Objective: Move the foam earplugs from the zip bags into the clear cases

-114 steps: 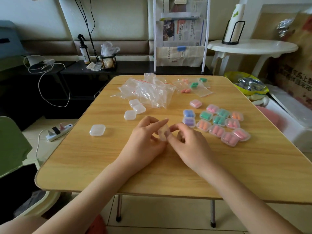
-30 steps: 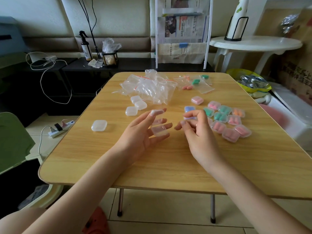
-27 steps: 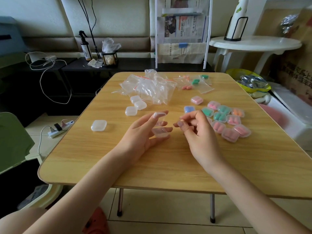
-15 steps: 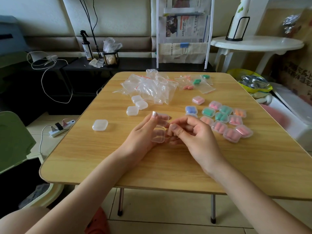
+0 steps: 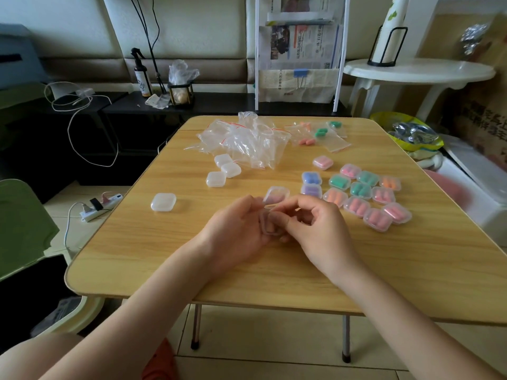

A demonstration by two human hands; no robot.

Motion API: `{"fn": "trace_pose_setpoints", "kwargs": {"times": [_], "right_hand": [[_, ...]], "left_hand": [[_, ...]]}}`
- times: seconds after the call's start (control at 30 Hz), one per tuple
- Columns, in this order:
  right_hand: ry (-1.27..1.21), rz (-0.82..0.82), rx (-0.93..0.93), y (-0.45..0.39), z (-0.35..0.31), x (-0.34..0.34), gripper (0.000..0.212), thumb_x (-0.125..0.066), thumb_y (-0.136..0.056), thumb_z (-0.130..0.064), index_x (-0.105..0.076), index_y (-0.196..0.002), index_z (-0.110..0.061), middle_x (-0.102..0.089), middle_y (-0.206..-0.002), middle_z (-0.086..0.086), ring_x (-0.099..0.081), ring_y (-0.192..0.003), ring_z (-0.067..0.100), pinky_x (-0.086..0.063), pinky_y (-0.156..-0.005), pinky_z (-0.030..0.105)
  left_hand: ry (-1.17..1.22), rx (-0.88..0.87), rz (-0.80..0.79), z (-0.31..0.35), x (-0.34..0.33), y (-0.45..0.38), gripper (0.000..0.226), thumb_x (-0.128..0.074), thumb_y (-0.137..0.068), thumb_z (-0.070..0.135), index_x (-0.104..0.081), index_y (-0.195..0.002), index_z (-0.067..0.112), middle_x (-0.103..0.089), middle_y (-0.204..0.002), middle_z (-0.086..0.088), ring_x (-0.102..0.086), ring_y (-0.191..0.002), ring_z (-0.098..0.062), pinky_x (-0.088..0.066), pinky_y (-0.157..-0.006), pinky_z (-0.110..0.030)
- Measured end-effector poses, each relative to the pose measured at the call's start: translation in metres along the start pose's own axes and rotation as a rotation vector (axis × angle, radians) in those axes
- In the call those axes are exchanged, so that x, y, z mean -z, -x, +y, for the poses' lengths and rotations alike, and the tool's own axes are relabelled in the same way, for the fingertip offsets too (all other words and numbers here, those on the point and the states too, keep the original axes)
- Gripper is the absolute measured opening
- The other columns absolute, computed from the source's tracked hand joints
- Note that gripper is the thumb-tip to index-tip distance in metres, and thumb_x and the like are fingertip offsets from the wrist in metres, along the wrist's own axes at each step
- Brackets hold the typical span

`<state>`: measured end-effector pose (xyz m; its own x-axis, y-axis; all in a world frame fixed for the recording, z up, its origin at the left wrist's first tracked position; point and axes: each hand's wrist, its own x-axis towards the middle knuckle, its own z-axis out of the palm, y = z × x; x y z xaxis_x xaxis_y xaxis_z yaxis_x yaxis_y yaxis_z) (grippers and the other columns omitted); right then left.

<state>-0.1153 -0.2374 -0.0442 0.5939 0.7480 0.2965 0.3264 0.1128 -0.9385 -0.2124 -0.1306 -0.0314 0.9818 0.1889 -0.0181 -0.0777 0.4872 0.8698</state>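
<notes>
Both hands, left point(image 5: 236, 231) and right point(image 5: 315, 229), grasp an open clear case point(image 5: 274, 198); filled cases point(image 5: 362, 193) crowd right, empty bags point(image 5: 244, 141) behind.

I see a wooden bench point(image 5: 411, 270) with rounded corners. Toward its far edge lies a heap of empty zip bags point(image 5: 247, 141), and to the right of the heap, near the far right corner, a few bags with earplugs point(image 5: 318, 133) in them. Three empty cases point(image 5: 223, 170) sit touching just in front of the heap, and one more case point(image 5: 163, 202) lies alone near the left edge. Toward the right edge I count a cluster of filled cases point(image 5: 362, 190), pink, green, orange, blue and purple, packed close together.
</notes>
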Motion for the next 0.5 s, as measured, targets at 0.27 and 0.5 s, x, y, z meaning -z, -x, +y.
{"fn": "trace_pose_setpoints", "kwargs": {"times": [0.27, 0.5], "right_hand": [[0.119, 0.028, 0.050, -0.0009, 0.0026, 0.0016, 0.007, -0.078, -0.076, -0.014, -0.076, -0.080, -0.020, -0.057, -0.056, -0.008, -0.049, -0.054, 0.003, -0.042, -0.058, 0.017], [0.053, 0.091, 0.096, 0.0026, -0.0005, 0.0017, 0.025, -0.079, -0.073, -0.009, -0.058, -0.084, -0.015, -0.064, -0.069, 0.008, -0.059, -0.062, 0.021, -0.050, -0.061, 0.030]], "left_hand": [[-0.021, -0.003, 0.143, -0.0062, 0.0077, -0.0027, 0.042, -0.032, -0.098, 0.013, -0.042, -0.129, -0.014, -0.057, -0.109, -0.025, -0.052, -0.097, -0.028, -0.047, -0.089, -0.033], [-0.110, -0.003, 0.053, -0.0069, 0.0065, 0.0010, 0.052, -0.046, -0.081, -0.010, -0.043, -0.133, -0.006, -0.048, -0.116, -0.026, -0.043, -0.110, -0.033, -0.029, -0.110, -0.044]]}}
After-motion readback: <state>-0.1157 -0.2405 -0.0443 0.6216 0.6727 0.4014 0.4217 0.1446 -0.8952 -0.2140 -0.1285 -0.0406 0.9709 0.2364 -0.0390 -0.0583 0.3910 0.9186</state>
